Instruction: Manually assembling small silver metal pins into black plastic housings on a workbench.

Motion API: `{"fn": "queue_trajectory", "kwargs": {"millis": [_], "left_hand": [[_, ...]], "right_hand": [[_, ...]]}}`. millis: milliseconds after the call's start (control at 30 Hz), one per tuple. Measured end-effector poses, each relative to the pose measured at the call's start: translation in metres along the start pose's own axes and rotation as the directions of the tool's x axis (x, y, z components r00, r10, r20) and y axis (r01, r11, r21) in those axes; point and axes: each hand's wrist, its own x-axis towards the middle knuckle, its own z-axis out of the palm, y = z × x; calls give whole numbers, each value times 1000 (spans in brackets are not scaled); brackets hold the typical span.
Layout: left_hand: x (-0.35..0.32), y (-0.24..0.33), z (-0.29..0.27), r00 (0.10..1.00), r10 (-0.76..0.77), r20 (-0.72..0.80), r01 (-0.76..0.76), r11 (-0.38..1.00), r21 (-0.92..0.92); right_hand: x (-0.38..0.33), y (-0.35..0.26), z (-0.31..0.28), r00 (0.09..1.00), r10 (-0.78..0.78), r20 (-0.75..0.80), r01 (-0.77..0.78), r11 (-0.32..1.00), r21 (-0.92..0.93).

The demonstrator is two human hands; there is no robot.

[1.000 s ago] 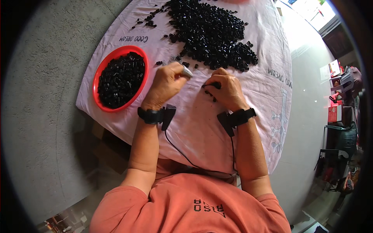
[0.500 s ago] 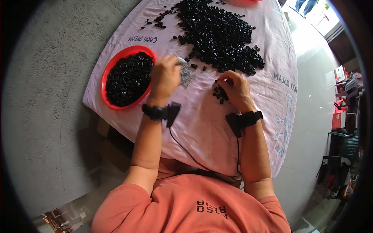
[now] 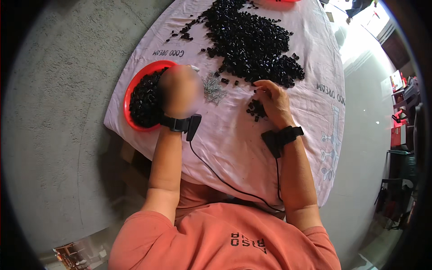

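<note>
My left hand (image 3: 181,92) is smeared by motion at the right rim of a red basin (image 3: 127,108), partly covering the basin. Small black plastic pieces (image 3: 145,101) fill the basin. A pale bit shows at that hand's far edge, too blurred to name. Just right of it lies a pile of thin silvery pins (image 3: 214,88). My right hand (image 3: 275,103) rests on the cloth with thumb and forefinger brought close together; what they grip is too small to make out. Beside its palm sits a little cluster of black pieces (image 3: 256,109).
A large heap of black pieces (image 3: 252,42) spreads over the far part of the cloth-covered table (image 3: 234,148). Another red container (image 3: 281,5) shows at the far edge. Black wrist straps with cables (image 3: 225,183) run from both arms toward my body.
My left hand has swung left from beside the pins to the basin's rim, uncovering more of the pins. My right hand stays near the small cluster, its fingers slightly shifted.
</note>
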Motion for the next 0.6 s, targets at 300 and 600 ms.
{"fn": "queue_trajectory", "kwargs": {"millis": [300, 600], "left_hand": [[3, -15, -13, 992, -74, -99, 64, 993, -96], [34, 17, 48, 979, 146, 140, -98, 948, -302]], "right_hand": [[3, 8, -1, 989, -148, -20, 144, 981, -126], [2, 1, 2, 994, -108, -14, 107, 993, -40]]}}
